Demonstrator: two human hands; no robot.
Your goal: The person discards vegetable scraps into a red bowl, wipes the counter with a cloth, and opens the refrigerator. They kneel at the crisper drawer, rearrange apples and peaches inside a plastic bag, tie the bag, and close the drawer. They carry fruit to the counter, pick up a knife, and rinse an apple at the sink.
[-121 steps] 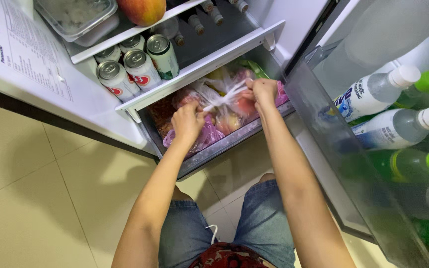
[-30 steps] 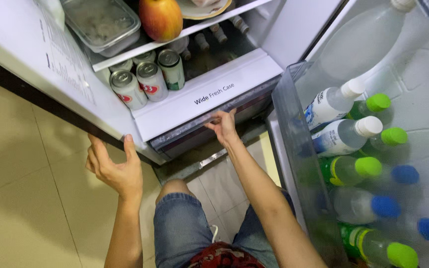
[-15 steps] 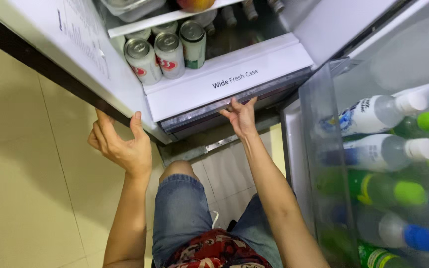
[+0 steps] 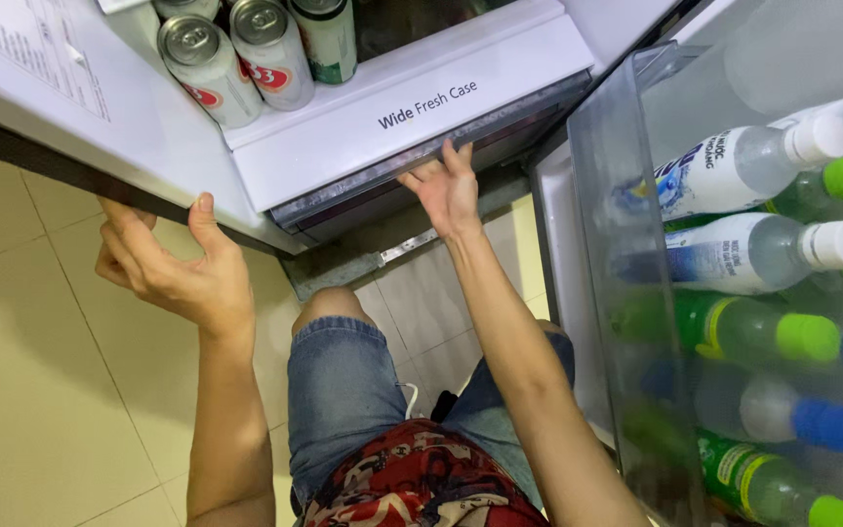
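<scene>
My right hand (image 4: pixel 446 190) presses flat, fingers spread, against the front edge of a white fridge drawer (image 4: pixel 373 127), which is pushed in. My left hand (image 4: pixel 173 268) curls around the lower edge of the open left fridge door (image 4: pixel 60 107), thumb up on its white inner face. Three drink cans (image 4: pixel 246 49) stand on the shelf just above the drawer.
The open right fridge door (image 4: pixel 617 244) has a clear bin with several bottles (image 4: pixel 763 254) with white, green and blue caps. Beige floor tiles (image 4: pixel 31 390) lie at the left. My knees in denim shorts (image 4: pixel 343 381) are below the drawer.
Four seconds ago both hands were in the open drawer on bagged food. Since then the drawer has slid shut, my left hand has moved to the door edge, and the view has dropped closer.
</scene>
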